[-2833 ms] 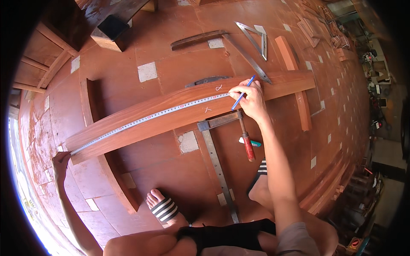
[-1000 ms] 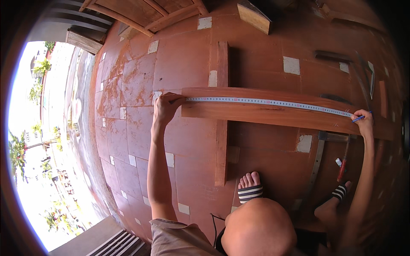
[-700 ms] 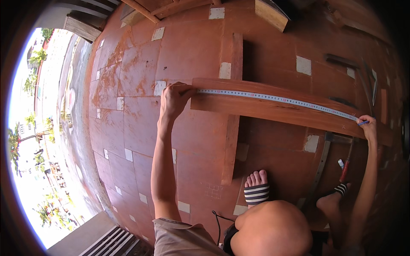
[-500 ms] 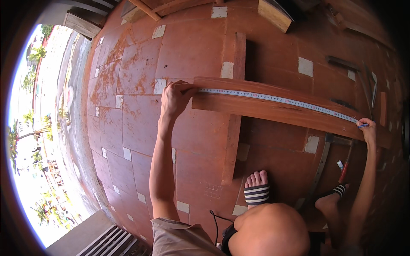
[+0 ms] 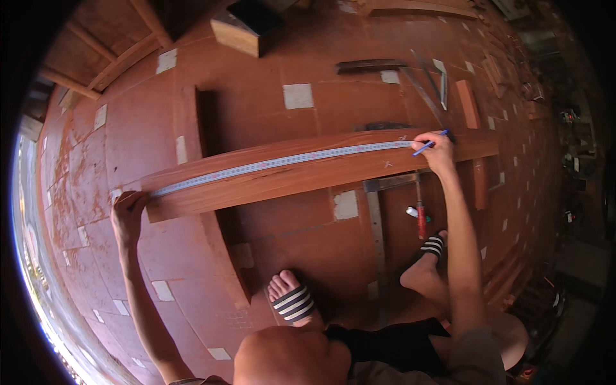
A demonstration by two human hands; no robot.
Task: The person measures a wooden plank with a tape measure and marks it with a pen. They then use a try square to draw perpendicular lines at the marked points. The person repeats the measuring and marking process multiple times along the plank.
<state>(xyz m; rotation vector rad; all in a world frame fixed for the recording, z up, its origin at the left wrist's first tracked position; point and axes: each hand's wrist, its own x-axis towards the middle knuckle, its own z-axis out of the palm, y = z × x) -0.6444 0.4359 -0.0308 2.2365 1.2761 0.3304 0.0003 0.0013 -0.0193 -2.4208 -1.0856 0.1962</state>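
Note:
A long reddish-brown wooden plank (image 5: pixel 301 181) lies across in front of me, with a pale tape measure (image 5: pixel 282 164) stretched along its upper face. At the plank's left end, my left hand (image 5: pixel 128 221) pinches the end of the tape. Toward the right end, my right hand (image 5: pixel 439 156) is closed over the tape, its fingers also holding a blue pen (image 5: pixel 421 150). Small light marks (image 5: pixel 387 165) show on the wood near my right hand. The tape's case is not visible.
A crosswise timber (image 5: pixel 224 256) lies under the plank's left part. Near my feet are a metal square (image 5: pixel 376 224) and a red-handled tool (image 5: pixel 421 219). Beyond the plank lie a dark bar (image 5: pixel 369 66), wood pieces (image 5: pixel 468 106) and a wooden block (image 5: pixel 236 37).
My view has swung to the right, so plank and hands appear farther left. Both hands stay on the tape; the blue pen now stands out more clearly in my right fingers.

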